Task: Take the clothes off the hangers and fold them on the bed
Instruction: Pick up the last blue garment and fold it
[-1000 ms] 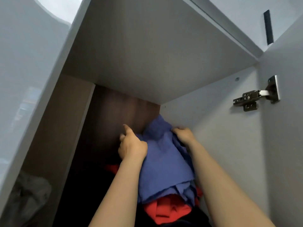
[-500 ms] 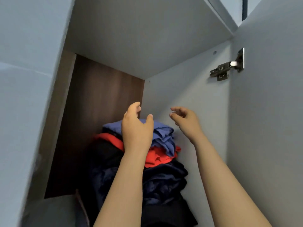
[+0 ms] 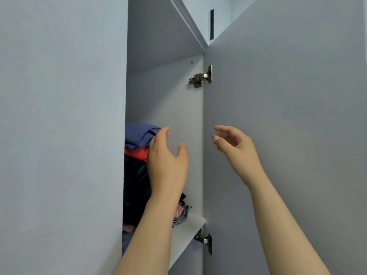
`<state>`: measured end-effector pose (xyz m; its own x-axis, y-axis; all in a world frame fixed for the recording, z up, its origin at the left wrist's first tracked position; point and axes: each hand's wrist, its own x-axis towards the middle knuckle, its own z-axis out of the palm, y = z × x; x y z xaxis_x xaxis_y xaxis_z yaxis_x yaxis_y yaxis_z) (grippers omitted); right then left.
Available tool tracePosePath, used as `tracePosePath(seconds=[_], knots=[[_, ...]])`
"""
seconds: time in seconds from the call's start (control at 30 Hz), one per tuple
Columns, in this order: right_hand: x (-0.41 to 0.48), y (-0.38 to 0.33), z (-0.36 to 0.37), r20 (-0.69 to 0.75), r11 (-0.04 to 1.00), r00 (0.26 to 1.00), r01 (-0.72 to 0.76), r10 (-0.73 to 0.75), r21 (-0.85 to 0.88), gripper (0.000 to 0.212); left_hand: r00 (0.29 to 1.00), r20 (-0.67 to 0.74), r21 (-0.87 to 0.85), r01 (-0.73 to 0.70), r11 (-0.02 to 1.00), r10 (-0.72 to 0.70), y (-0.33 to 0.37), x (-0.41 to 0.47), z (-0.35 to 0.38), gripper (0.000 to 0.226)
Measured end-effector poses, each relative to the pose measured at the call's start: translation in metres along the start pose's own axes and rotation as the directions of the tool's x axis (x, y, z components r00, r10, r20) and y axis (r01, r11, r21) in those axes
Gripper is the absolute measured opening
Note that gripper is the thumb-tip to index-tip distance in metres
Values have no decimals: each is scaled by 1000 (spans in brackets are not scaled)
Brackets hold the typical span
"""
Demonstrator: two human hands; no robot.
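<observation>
A stack of folded clothes sits on a wardrobe shelf (image 3: 190, 225): a blue garment (image 3: 139, 133) on top, a red one (image 3: 137, 153) under it, dark garments (image 3: 135, 185) below. My left hand (image 3: 166, 161) is raised in front of the stack with relaxed fingers, holding nothing. My right hand (image 3: 232, 143) hovers in front of the open right door (image 3: 288, 135), fingers loosely spread, empty. No hangers or bed are in view.
A grey left door panel (image 3: 59, 135) covers most of the wardrobe opening. Metal hinges sit at the upper (image 3: 200, 77) and lower (image 3: 204, 239) inner edge of the right door. The compartment's white side wall (image 3: 164, 100) stands behind my hands.
Both hands let go of the blue garment, left it on the stack and drew back out of the compartment. The view pulled back, and the left door now hides most of the interior.
</observation>
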<state>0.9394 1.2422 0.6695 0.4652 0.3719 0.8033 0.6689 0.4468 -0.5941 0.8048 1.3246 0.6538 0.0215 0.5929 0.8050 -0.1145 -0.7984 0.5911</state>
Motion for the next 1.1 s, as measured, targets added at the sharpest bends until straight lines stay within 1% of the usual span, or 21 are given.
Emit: tracePosePath(seconds=[0.1, 0.27, 0.43, 0.57, 0.67, 0.73, 0.77, 0.8, 0.83, 0.9, 0.93, 0.97, 1.0, 1.1], knots=[[-28, -25, -26, -32, 997, 999, -25, 23, -71, 24, 997, 76, -58, 14, 998, -10, 21, -21, -4, 47], [-64, -54, -66, -95, 987, 995, -7, -8, -158, 23, 984, 170, -131, -37, 991, 59, 51, -58, -11, 41], [-103, -63, -99, -131, 974, 991, 12, -42, -227, 22, 972, 229, -233, 11, 972, 44, 75, -86, -13, 35], [-139, -59, -122, -245, 962, 968, -18, -52, -274, 23, 958, 284, -266, 40, 963, 39, 82, -113, -19, 33], [-163, -52, -126, -354, 936, 932, -54, -77, -348, 33, 946, 324, -254, 61, 965, 25, 80, -131, -25, 32], [-173, -45, -125, -415, 894, 903, -87, -115, -439, 48, 941, 339, -248, 80, 965, 9, 79, -142, -31, 31], [-176, -43, -124, -444, 872, 890, -134, -103, -471, 56, 937, 349, -244, 91, 965, 0, 79, -147, -33, 31], [-179, -42, -125, -470, 864, 882, -203, -44, -461, 60, 932, 362, -238, 100, 966, -8, 79, -151, -36, 31], [-181, -40, -126, -468, 875, 883, -260, 43, -408, 58, 926, 377, -227, 103, 968, -11, 80, -155, -40, 31], [-188, -39, -128, -387, 907, 907, -295, 167, -301, 33, 920, 392, -205, 96, 974, -9, 80, -159, -49, 31], [-191, -40, -128, -367, 909, 911, -302, 187, -286, 23, 920, 391, -199, 91, 976, -6, 80, -160, -53, 31], [-193, -44, -127, -361, 912, 911, -307, 200, -270, 18, 921, 389, -193, 89, 977, -7, 79, -161, -61, 31], [-194, -47, -126, -356, 917, 911, -307, 206, -256, 17, 923, 385, -191, 87, 978, -7, 79, -161, -66, 32], [-203, -61, -112, -303, 933, 932, -275, 200, -232, 24, 931, 365, -159, 70, 985, -7, 75, -161, -87, 32]])
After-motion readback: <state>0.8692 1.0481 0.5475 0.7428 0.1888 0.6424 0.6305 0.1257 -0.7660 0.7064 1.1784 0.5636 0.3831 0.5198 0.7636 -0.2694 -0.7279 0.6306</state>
